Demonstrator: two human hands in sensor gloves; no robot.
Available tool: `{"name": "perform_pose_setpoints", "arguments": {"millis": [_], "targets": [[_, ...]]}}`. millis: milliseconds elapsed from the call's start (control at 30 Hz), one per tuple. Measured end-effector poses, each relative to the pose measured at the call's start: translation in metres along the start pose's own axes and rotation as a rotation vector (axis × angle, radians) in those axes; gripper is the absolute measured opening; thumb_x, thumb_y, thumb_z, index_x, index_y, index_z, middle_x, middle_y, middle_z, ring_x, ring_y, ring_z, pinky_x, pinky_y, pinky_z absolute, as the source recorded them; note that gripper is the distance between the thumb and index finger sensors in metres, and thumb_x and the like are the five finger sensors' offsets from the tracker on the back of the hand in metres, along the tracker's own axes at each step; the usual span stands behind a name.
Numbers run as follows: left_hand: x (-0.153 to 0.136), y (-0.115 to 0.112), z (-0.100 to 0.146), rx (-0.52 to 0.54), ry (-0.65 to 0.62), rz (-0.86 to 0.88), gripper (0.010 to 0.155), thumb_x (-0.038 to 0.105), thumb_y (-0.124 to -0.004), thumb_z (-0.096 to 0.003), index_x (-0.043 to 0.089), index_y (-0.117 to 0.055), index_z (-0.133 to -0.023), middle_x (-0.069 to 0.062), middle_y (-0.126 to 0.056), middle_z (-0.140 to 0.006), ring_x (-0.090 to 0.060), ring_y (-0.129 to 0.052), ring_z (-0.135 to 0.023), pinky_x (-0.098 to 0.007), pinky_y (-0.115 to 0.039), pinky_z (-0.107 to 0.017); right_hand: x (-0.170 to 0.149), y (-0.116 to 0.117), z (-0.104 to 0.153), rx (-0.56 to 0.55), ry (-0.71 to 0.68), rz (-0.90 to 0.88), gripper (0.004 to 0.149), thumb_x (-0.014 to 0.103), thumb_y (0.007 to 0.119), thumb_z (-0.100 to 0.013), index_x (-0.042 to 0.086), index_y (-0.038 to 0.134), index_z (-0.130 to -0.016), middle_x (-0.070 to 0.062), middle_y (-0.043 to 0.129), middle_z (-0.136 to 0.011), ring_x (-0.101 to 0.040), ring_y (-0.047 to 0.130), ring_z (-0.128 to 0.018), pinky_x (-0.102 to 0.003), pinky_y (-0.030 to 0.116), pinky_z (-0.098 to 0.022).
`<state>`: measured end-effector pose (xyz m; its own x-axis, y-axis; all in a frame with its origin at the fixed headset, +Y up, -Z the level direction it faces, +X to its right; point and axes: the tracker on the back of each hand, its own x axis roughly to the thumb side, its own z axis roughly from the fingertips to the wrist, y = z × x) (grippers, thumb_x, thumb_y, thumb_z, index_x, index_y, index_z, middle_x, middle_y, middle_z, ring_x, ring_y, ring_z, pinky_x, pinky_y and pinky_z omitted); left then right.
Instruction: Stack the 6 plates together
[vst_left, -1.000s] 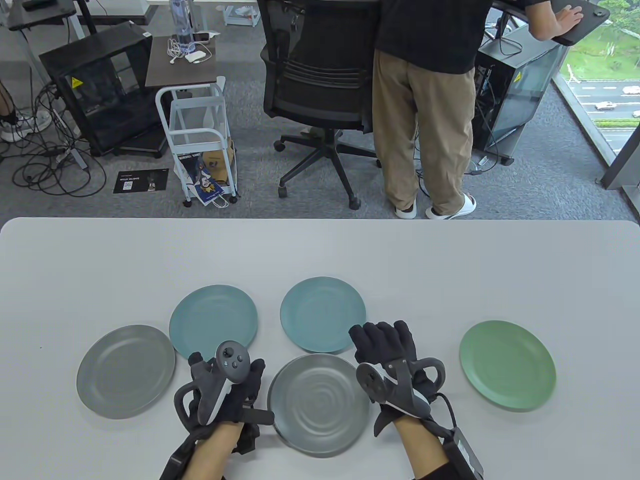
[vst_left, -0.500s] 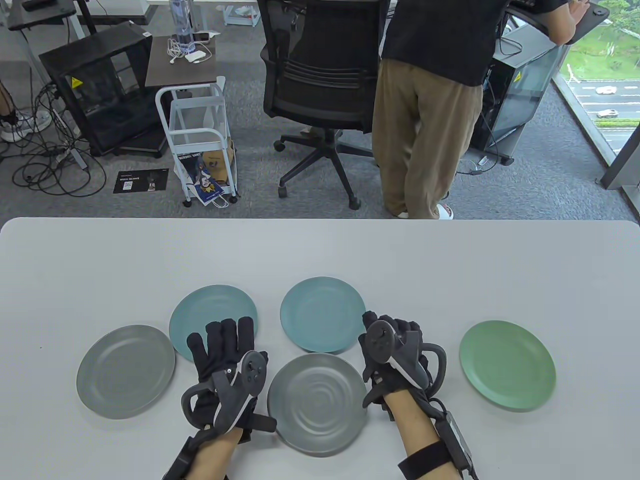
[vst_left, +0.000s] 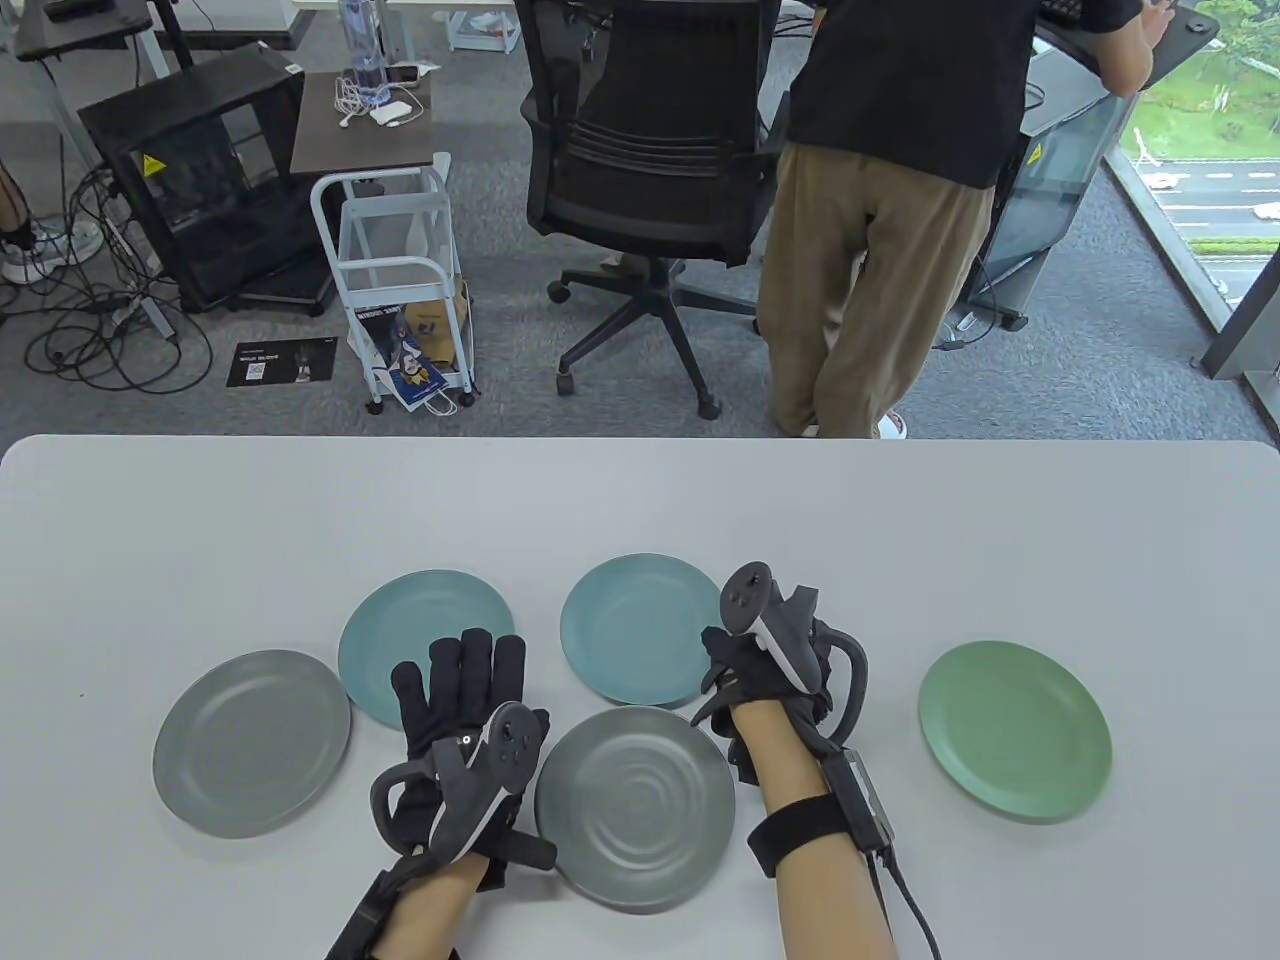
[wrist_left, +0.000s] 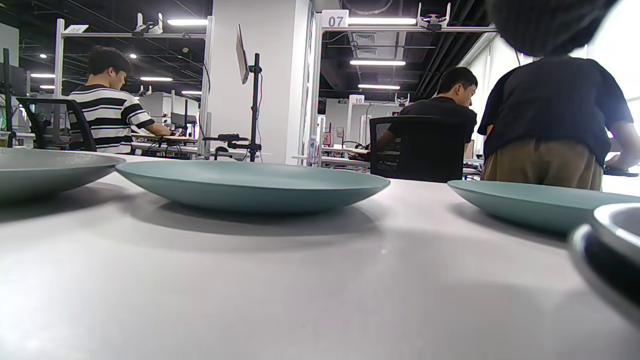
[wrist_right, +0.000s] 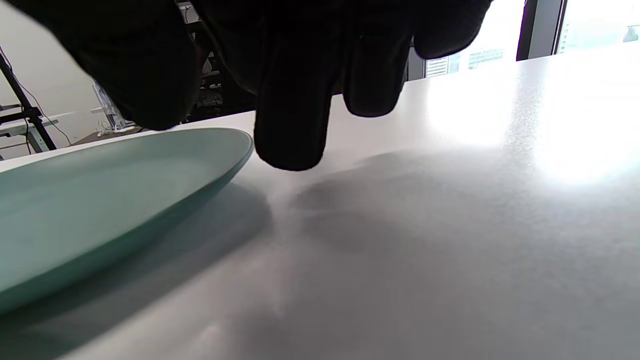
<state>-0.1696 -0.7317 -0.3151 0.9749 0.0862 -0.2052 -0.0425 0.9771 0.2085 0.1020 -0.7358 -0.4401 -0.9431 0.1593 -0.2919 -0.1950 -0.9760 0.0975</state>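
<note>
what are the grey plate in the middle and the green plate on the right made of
The middle grey plate looks like metal, maybe stainless steel: it has a soft sheen and concentric rings on its face. The green plate looks like matte plastic or melamine, with even colour and no glare. Neither can be confirmed from looks alone.

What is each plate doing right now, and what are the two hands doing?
Left grey plate, flat, alone.
Left teal plate, flat, left hand partly over its edge.
Middle teal plate, flat, not lifted.
Centre grey plate, flat; maybe two stacked.
Green plate, flat, alone.
Left hand, fingers spread, holding nothing.
Right hand, fingers curled at middle teal plate's rim, not gripping.
</note>
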Motion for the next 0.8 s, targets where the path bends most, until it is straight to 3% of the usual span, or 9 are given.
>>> {"name": "perform_pose_setpoints", "arguments": {"millis": [333,600,800], "targets": [[-0.004,-0.001,-0.001,-0.011,0.0,-0.008,0.081,0.065,-0.07,-0.0354,0.051,-0.03,-0.104,0.021,-0.032,-0.119,-0.01,-0.023,-0.117,-0.046,-0.005,-0.086,0.007,0.012,-0.01,0.033,0.039,0.035,0.068,0.055,0.082,-0.048,0.026,0.057,-0.104,0.01,0.095,-0.072,-0.027,0.072,-0.094,-0.054,0.047,-0.077],[-0.008,-0.001,-0.002,-0.012,0.018,0.006,0.081,0.065,-0.07,-0.0355,0.051,-0.03,-0.104,0.02,-0.034,-0.119,-0.011,-0.024,-0.116,-0.047,-0.006,-0.085,-0.003,0.017,-0.016,0.061,0.066,-0.142,0.066,0.047,0.085,-0.049,0.024,0.056,-0.103,0.011,0.095,-0.068,-0.023,0.076,-0.089,-0.053,0.049,-0.076],[-0.009,-0.002,-0.003,-0.019,0.02,0.016,0.08,0.065,-0.07,-0.0354,0.051,-0.031,-0.104,0.02,-0.035,-0.118,-0.012,-0.026,-0.116,-0.047,-0.006,-0.086,-0.018,0.017,-0.015,0.062,0.025,-0.37,0.056,0.041,0.079,-0.052,0.022,0.061,-0.101,0.009,0.097,-0.066,-0.023,0.079,-0.085,-0.053,0.051,-0.075]]}}
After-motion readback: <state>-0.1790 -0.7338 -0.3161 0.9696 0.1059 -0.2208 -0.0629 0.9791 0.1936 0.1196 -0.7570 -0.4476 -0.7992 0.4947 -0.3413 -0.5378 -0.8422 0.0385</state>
